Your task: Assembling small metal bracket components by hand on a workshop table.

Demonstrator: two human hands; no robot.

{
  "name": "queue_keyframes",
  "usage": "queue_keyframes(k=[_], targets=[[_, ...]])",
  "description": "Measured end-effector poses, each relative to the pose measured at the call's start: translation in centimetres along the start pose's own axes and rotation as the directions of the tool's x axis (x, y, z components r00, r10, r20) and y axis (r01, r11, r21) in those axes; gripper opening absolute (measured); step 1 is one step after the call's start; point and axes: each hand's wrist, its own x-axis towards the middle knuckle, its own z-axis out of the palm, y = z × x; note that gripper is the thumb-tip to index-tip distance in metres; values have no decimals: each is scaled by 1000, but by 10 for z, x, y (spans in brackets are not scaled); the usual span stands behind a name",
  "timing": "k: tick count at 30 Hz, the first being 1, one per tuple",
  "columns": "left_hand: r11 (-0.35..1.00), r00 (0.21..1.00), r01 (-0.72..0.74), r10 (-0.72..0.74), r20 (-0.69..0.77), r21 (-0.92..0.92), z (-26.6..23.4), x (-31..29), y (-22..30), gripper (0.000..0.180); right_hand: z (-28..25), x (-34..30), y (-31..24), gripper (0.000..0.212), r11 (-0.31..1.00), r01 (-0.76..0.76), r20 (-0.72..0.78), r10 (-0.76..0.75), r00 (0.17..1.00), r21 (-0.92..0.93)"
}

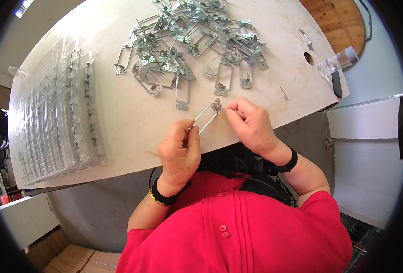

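My left hand [181, 150] pinches one end of a thin metal bracket frame [216, 105] between thumb and fingers. The frame has two long parallel rails and a shaped end plate, and it is tilted above the table near its front edge. Just right of that end plate is my right hand [252, 126], with thumb and forefinger pressed together. Whatever lies between those fingertips, if anything, is too small to make out. Beyond both hands spreads a heap of similar metal bracket frames [183, 38], tangled over one another.
At the left of the pale table [133, 123] lies a stack of clear plastic trays [51, 123] containing metal parts. A clear bottle [338, 63] lies at the right edge by a round hole [309, 58]. A thin metal piece [283, 93] and a loose bracket [305, 39] lie nearby.
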Motion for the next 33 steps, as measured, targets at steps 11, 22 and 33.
queue_keyframes(k=[11, 22, 33], targets=[[1000, 1000, -27, 27, 1, 15, 0, 1, -1, 14, 1, 0, -1, 11, 1000, 20, 23, -20, 1000, -24], [999, 1000, -23, 23, -4, 24, 1, 1, -1, 14, -1, 1, 4, 12, 999, 23, 36, -25, 999, 41], [999, 1000, -16, 16, -1, 37, 0, 1, 0, 14, 0, 2, 6, 11, 997, 3, 42, -6, 999, 75]])
